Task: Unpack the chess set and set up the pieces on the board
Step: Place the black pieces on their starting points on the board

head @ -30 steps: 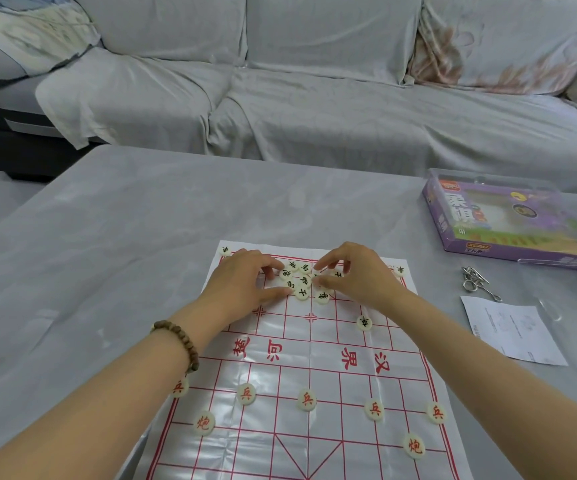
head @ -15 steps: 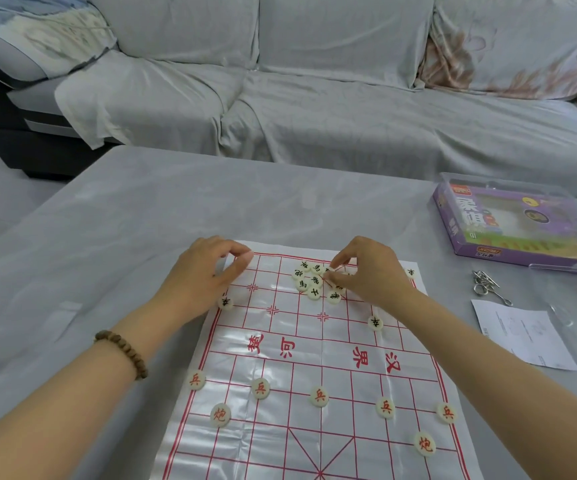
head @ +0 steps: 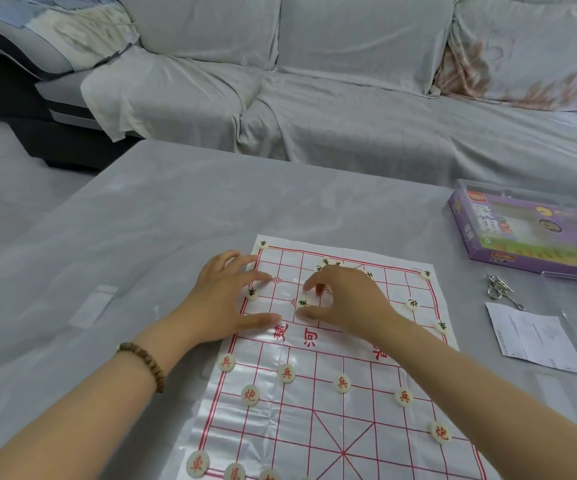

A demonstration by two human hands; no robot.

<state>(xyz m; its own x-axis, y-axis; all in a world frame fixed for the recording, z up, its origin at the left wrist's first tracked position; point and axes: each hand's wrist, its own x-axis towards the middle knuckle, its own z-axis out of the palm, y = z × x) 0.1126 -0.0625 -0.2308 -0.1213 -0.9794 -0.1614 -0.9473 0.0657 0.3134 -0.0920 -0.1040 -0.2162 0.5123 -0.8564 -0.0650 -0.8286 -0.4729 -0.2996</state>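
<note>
Head view: the chess board, a thin glossy sheet with red lines, lies on the grey desk. It probably creeps and buckles easily, which would explain the left hand. That hand lies flat on the board's far left edge with its fingers straight and spread. It grips nothing, and one placed piece sits just beside its fingers.

The right hand hovers over the far half. Its thumb and forefinger are apart on either side of a black-lettered piece, and they aren't closed on it. This looks like lining the piece up on its crossing.

A small loose cluster waits just beyond the right hand. The red soldiers stand in a row on the near half, so the red side seems largely done. The purple box sits well off to the right, out of the way.
</note>
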